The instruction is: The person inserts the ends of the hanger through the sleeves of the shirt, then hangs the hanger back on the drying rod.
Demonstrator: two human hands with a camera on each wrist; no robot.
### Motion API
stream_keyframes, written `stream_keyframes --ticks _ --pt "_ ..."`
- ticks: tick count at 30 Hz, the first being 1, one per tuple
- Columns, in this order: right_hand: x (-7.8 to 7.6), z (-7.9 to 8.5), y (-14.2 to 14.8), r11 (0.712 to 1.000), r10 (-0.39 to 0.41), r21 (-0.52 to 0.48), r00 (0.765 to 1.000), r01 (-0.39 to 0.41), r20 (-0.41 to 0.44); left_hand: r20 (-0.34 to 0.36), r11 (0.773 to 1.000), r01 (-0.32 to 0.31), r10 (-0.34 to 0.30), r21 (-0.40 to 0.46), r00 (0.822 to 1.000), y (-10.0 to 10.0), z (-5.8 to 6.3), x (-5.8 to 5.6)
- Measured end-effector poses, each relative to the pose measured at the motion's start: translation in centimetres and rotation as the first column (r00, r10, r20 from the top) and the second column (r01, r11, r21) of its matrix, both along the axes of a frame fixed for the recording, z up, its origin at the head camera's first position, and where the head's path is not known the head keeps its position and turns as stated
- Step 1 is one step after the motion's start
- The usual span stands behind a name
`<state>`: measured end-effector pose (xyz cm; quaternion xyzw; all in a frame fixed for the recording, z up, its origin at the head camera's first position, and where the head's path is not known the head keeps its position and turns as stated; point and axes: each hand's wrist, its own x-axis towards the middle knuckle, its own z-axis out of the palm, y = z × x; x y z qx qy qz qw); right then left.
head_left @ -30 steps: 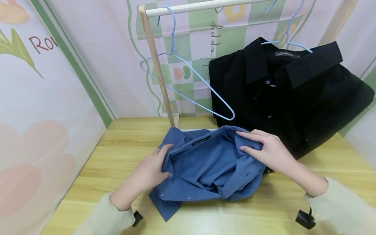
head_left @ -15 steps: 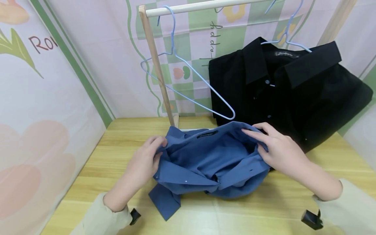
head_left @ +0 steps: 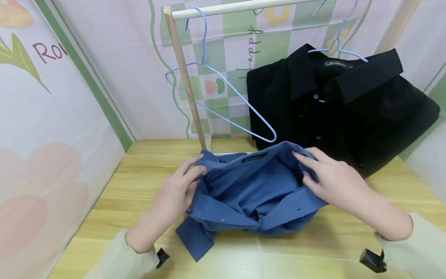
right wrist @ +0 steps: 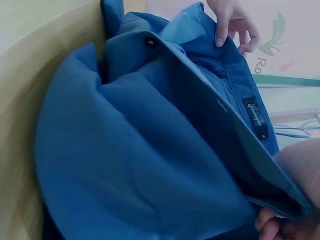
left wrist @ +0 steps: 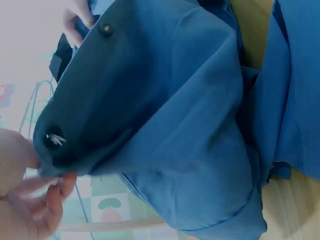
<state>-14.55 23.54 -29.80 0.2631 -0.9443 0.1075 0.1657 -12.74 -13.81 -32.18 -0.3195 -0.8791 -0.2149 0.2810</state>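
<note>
A blue button-up shirt (head_left: 258, 190) lies on the wooden table with its collar end raised and the neck opening spread. A dark label (head_left: 254, 157) shows inside the back of the neck. My left hand (head_left: 172, 197) pinches the left side of the opening, near the collar. On the other side my right hand (head_left: 339, 180) grips the right edge, its thumb and fingers around the cloth. The left wrist view shows the placket with a button (left wrist: 55, 137) beside my left fingers. Part of each hand's grip is hidden by fabric.
A wooden rack (head_left: 184, 73) stands behind the shirt. From its bar hangs a bare light-blue hanger (head_left: 240, 95), just above the shirt. To the right, a black shirt (head_left: 334, 112) hangs on another blue hanger (head_left: 337, 40). Printed cloth walls (head_left: 69, 116) enclose the table (head_left: 115, 201).
The neck opening has been pulled wider and the collar raised. My right hand has moved right with its edge; my left hand shifted left, then slightly back, changing its finger position.
</note>
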Motion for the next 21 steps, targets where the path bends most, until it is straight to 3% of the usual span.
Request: stream_keyframes --ticks 5,10,13,18,21 --pt "-0.2 0.2 -0.2 1.000 0.008 -0.002 1.000 -0.007 0.021 0.079 0.999 0.038 -0.038 0.001 0.996 0.2 -0.7 -0.2" --pt "-0.2 0.3 -0.3 1.000 0.005 -0.012 0.995 -0.004 0.101 0.176 1.000 -0.011 0.011 0.001 0.984 0.7 -1.6 -0.2" --pt "0.0 0.4 -0.5 1.000 0.007 -0.015 0.989 -0.004 0.150 0.256 0.997 -0.071 0.078 -0.037 0.963 1.1 -1.6 -0.1" --pt "0.1 0.5 -0.9 1.000 0.002 -0.027 0.984 0.003 0.179 0.405 0.983 -0.130 0.172 -0.129 0.898 1.4 -1.3 0.1" --pt "0.0 0.6 -0.8 0.999 -0.018 -0.027 0.979 0.024 0.201 0.406 0.983 -0.104 0.157 -0.148 0.900 1.3 -1.1 0.2"
